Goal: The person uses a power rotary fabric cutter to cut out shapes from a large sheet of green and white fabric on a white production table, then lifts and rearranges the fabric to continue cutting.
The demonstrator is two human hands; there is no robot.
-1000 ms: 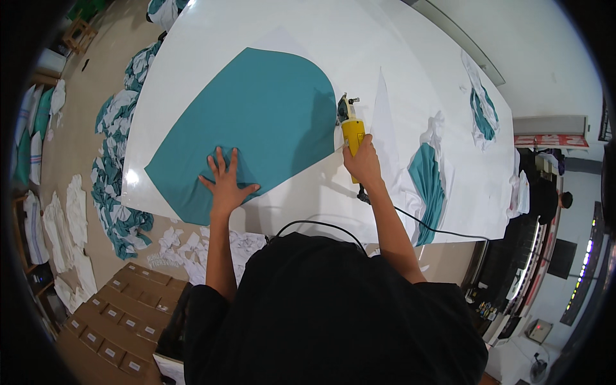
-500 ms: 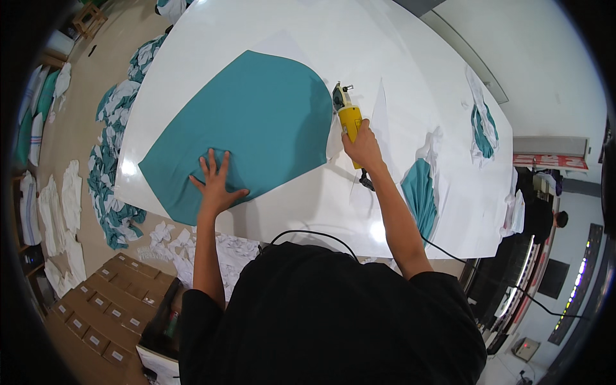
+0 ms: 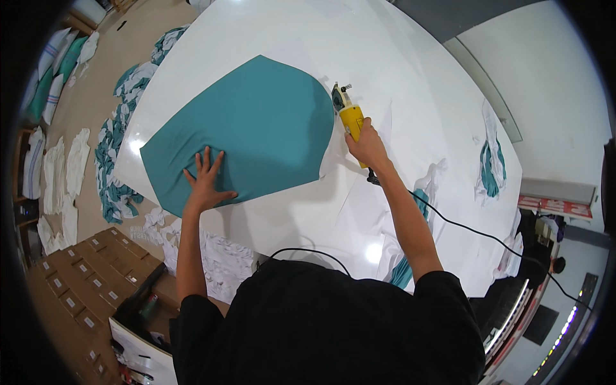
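Observation:
A large teal fabric panel (image 3: pixel 256 122) with a curved right edge lies on the white table (image 3: pixel 410 83). My left hand (image 3: pixel 206 184) presses on its lower left part, fingers spread, and small wrinkles run out from the fingertips. My right hand (image 3: pixel 367 146) is wrapped round the yellow body of an electric rotary fabric cutter (image 3: pixel 351 120). The cutter's head is at the panel's curved right edge. A black power cord (image 3: pixel 475 222) trails from its rear end past my right forearm.
Teal and white scraps (image 3: pixel 491 167) lie at the table's right, and another teal strip (image 3: pixel 402 273) lies partly behind my right forearm. Heaped fabric (image 3: pixel 115 167) lines the floor at left. Brown cardboard boxes (image 3: pixel 90 276) and white scraps (image 3: pixel 224 260) are at lower left.
The view has turned slightly. The panel's lower left has shifted a little under my spread left hand. The cutter stays at the curved edge in my right hand.

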